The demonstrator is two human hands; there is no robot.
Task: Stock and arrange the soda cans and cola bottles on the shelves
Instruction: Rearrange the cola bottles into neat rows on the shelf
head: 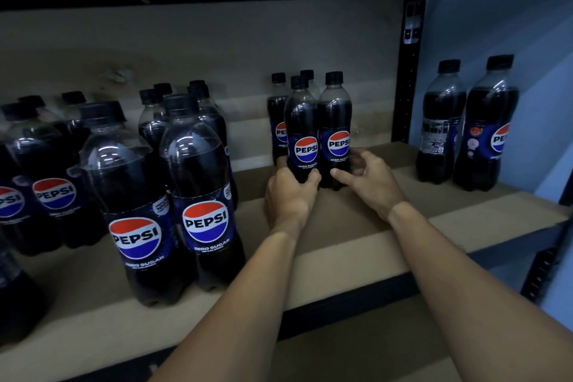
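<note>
Black-capped cola bottle (pixel 301 133): my left hand (pixel 290 195) grips its base; right hand (pixel 369 177) loosely open beside its neighbour bottle (pixel 335 130).

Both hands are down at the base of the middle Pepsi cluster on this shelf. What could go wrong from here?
1. The left hand grips one front bottle low, at its base; a push could tip the tall bottle into the ones behind it.
2. The right hand looks loose beside the second bottle, so it may slide unevenly.
3. Forearms cross near the big bottles at the shelf edge; a bump could knock one off.
</note>
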